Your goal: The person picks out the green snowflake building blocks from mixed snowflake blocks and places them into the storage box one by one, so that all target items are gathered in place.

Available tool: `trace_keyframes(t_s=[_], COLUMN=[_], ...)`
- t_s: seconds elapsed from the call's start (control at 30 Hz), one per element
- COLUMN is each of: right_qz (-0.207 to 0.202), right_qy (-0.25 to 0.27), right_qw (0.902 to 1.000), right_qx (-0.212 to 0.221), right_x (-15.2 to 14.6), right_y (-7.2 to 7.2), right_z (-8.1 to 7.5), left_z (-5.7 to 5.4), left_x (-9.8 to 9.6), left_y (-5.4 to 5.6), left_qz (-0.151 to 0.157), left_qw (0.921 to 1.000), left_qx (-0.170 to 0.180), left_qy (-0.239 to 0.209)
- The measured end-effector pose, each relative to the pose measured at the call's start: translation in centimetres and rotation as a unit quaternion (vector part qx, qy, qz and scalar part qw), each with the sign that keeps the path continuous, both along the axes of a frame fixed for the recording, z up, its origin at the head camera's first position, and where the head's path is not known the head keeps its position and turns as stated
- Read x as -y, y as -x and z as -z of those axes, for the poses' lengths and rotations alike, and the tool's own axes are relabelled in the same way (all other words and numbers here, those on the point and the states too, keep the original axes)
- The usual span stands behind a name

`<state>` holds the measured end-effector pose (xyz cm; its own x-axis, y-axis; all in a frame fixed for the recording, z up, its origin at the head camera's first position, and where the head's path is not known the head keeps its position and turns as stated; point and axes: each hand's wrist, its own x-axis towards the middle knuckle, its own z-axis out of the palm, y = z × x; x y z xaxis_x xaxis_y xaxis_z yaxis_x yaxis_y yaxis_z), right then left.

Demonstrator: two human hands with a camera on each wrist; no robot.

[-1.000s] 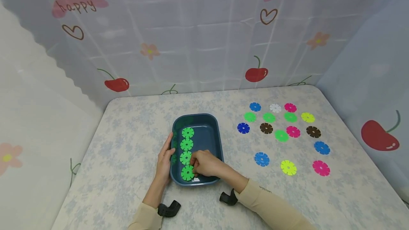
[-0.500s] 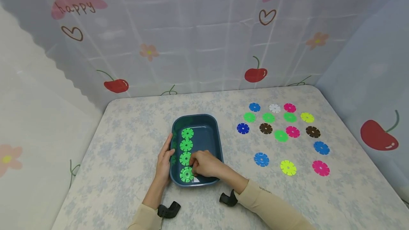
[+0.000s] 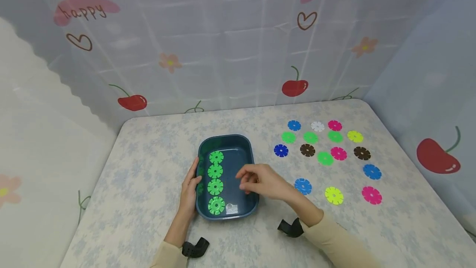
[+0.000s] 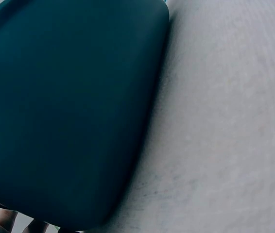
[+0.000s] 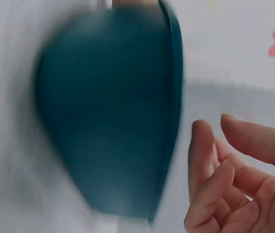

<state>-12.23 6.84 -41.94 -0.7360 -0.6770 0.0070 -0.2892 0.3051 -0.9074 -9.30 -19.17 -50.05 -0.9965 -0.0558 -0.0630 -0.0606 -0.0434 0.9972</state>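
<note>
A dark blue plastic tray (image 3: 241, 214) stands on the table, with several green notched snowflake discs (image 3: 215, 187) lying in a column along its left side. My left hand (image 3: 189, 191) holds the tray's left wall, thumb at the rim and fingers along the outside. Most of that hand is out of the left wrist view, where the tray's wall (image 4: 74, 107) fills the left. Over the tray's right rim hovers my right hand (image 3: 265, 182), fingers loosely bent and nothing between them. In the right wrist view, its thumb and fingertips (image 5: 203, 133) are apart.
Loose discs are spread on the table to the right: blue (image 3: 303, 186), yellow (image 3: 334, 195), pink (image 3: 372, 195), brown (image 3: 307, 150), white (image 3: 317, 126) and green (image 3: 325, 159). A patterned curtain (image 3: 223, 53) hangs behind the table.
My right hand has let go of the nearest green disc in the tray, lifted and moved right to the rim. The left hand has kept its hold on the tray.
</note>
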Motion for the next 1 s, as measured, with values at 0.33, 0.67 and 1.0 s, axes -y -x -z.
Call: trace_keyframes(t_s=[0.33,0.67,1.0], right_qz=[0.212,0.298,0.304], right_qy=[-0.111,-0.167,-0.182], right_qw=[0.9709,0.9391,0.9327], right_qx=[-0.010,0.036,0.065], right_x=[-12.2,-19.9,-22.0], right_y=[4.2,5.8,6.1], right_z=[-0.9,0.0,1.5], left_z=[-0.1,0.0,-0.1], left_x=[-0.1,0.0,0.0], left_y=[0.0,0.0,0.0], left_qz=[-0.002,0.005,0.003], left_qw=[1.0000,0.9999,0.9999], left_qx=[-0.006,-0.009,-0.010], left_qy=[0.000,-0.003,0.004])
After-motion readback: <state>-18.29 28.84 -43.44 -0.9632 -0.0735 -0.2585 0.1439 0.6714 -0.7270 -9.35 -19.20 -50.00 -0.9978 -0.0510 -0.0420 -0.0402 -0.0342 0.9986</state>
